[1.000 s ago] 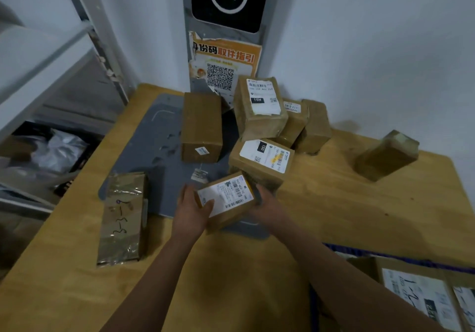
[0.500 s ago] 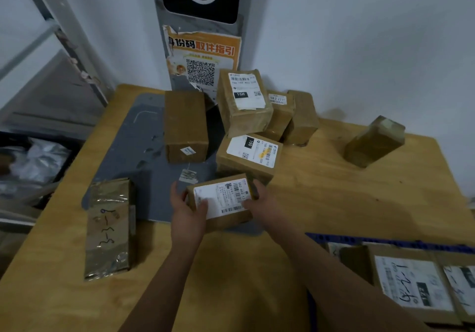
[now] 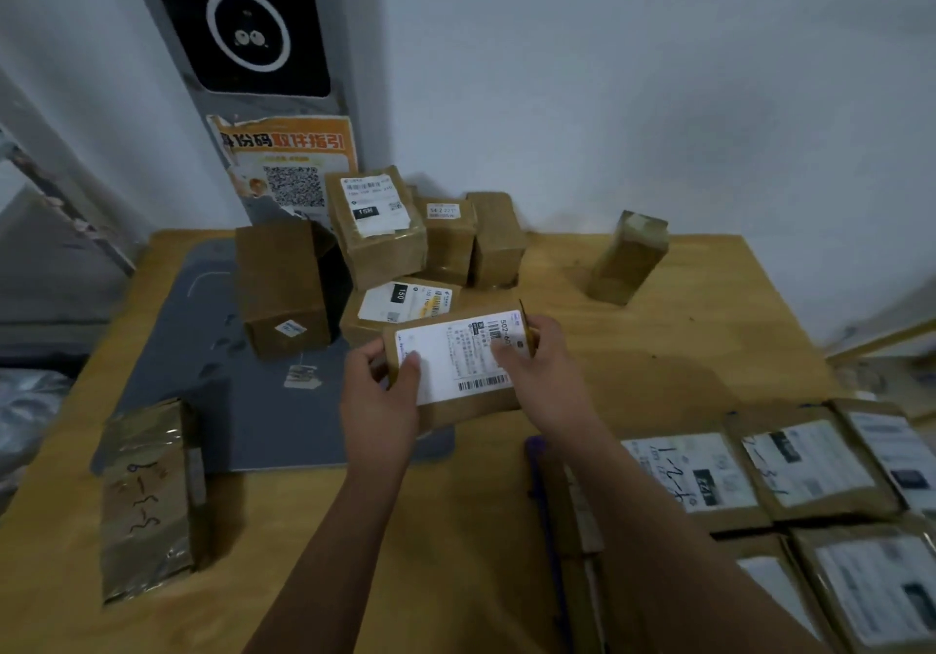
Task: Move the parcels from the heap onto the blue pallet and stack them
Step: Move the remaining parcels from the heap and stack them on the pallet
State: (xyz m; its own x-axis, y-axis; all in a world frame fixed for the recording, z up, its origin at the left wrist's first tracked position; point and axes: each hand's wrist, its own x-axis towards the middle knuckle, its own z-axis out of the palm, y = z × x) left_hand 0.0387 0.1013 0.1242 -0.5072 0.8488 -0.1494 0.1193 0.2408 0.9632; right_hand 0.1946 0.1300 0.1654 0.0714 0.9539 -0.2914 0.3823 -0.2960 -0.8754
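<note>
A brown parcel with a white label [image 3: 458, 367] is lifted just in front of the heap. My left hand [image 3: 377, 408] grips its left end, thumb on the label. My right hand [image 3: 537, 365] grips its right end, fingers over the label. The heap [image 3: 385, 248] of several brown parcels lies behind it against the wall. At the lower right, several labelled parcels [image 3: 805, 471] lie flat in rows on the blue pallet [image 3: 538, 456], of which only a thin edge shows.
The wooden table [image 3: 658, 349] carries a grey mat [image 3: 212, 385]. A taped parcel [image 3: 147, 496] lies at the front left and another [image 3: 628, 256] stands tilted at the back right. A kiosk with an orange poster [image 3: 283, 162] rises behind the heap. Shelving stands at the left.
Both hands have raised the labelled parcel off the mat and carried it a little to the right. My view has swung right, so more of the pallet's parcels show.
</note>
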